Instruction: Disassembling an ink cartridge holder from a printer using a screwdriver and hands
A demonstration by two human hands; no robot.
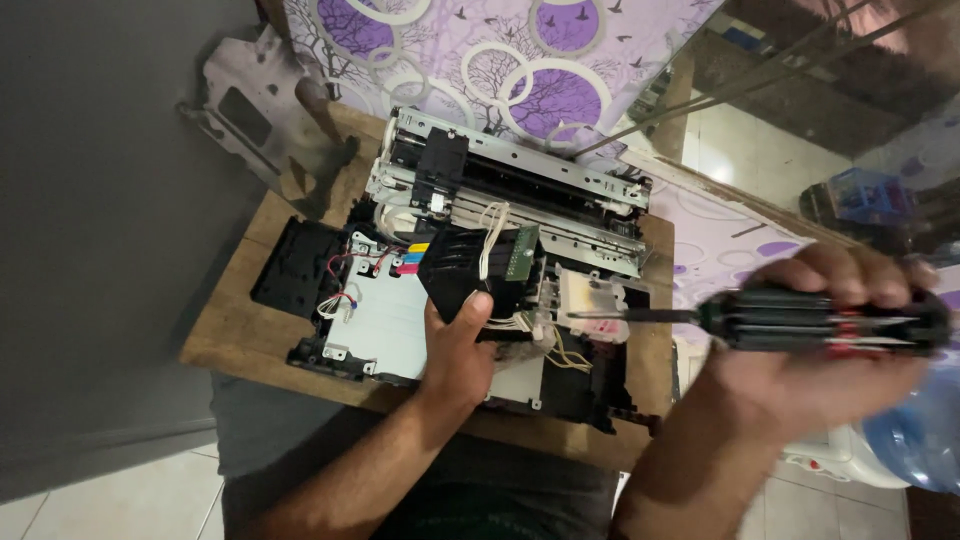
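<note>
A dismantled printer (520, 200) lies on a small wooden board (240, 320), its metal frame, wires and coloured ink parts exposed. My left hand (455, 345) grips a black cartridge carriage (470, 265) with a small green circuit board (521, 252) on it, lifted above the printer's base. My right hand (810, 350) is raised at the right and closed around a black and red screwdriver (800, 320). Its shaft points left toward a white part (590, 298) next to the carriage.
A bent grey metal plate (255, 110) lies at the board's far left corner. A purple and white patterned cloth (500, 50) sits behind the printer. A blue plastic bottle (915, 430) is at the right edge. Tiled floor (120, 500) shows below.
</note>
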